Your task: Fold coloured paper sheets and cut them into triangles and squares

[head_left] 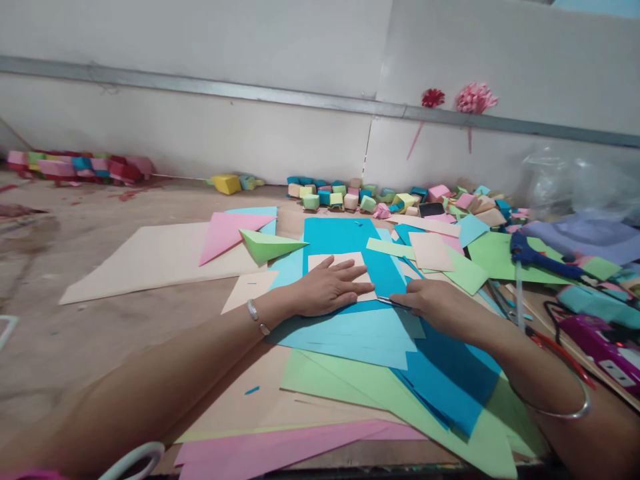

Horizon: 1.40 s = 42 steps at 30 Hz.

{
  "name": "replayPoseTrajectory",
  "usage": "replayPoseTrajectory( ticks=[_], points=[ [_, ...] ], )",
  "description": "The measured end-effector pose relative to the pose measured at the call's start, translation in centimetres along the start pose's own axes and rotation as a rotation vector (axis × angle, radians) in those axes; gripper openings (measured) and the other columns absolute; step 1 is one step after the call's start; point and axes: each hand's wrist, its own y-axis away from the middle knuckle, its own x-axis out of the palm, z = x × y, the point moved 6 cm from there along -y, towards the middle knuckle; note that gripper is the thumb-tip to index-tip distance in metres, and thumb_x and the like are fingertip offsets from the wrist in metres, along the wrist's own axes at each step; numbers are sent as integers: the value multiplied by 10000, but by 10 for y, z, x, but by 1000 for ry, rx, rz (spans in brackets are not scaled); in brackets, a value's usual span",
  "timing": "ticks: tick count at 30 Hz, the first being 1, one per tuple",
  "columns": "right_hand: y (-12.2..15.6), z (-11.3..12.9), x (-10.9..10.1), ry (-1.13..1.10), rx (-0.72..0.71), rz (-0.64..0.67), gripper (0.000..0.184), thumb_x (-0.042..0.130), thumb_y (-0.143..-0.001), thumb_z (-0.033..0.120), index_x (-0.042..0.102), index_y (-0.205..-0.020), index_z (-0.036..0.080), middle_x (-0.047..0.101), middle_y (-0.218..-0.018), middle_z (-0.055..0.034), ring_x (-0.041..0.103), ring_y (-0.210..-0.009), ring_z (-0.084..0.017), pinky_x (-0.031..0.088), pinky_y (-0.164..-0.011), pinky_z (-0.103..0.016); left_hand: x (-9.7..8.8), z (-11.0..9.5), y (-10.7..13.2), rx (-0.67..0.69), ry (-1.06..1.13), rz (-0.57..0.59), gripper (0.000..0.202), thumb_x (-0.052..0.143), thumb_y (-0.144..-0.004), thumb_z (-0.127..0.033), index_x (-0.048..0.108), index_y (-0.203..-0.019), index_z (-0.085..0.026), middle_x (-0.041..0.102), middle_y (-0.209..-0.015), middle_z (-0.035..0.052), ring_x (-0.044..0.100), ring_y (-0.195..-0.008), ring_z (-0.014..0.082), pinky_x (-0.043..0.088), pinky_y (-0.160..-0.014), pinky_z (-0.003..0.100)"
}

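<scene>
My left hand (336, 287) lies flat, fingers spread, on a small peach paper piece (320, 261). That piece rests on a bright blue paper sheet (333, 233). At its lower right corner, my right hand (435, 303) is closed on a thin metal tool (384, 300); only its narrow tip shows, so I cannot tell its exact kind. Light blue sheets (350, 333) are spread just below both hands. A folded green paper (267, 247) and a pink paper (233, 233) lie left of the blue sheet.
Scissors with red handles (563, 357) and a blue glue gun (545, 259) lie at the right, beside a magenta power strip (600, 347). Small folded paper blocks (337, 198) line the wall. Green sheets (340, 380) and pink sheets (280, 450) cover the near edge.
</scene>
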Motion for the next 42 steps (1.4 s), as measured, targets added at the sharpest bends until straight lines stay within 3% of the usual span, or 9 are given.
replayPoseTrajectory(
  ticks=[21, 35, 42],
  points=[
    [-2, 19, -11, 14, 24, 51, 369, 360, -977, 168, 667, -1179, 202, 593, -797, -72, 523, -698, -164, 255, -576, -277, 2, 0, -1, -8, -24, 24, 447, 251, -1019, -467, 385, -1441, -408, 188, -1602, -16, 158, -1465, 329, 147, -1126, 530],
    [-2, 24, -4, -35, -30, -14, 388, 507, -840, 36, 665, -1139, 225, 544, -754, -25, 466, -629, -121, 220, -543, -247, 3, -1, 0, -14, -39, 52, 449, 232, -1019, -461, 362, -1447, -421, 188, -1602, -28, 146, -1471, 311, 132, -1132, 561],
    [1, 24, -11, -100, -35, -52, 316, 401, -972, 204, 709, -1040, 214, 519, -704, -28, 431, -584, -116, 247, -545, -256, 3, 0, 0, -7, -32, 38, 453, 233, -1020, -460, 362, -1452, -411, 187, -1602, -27, 145, -1470, 319, 117, -1141, 549]
  ],
)
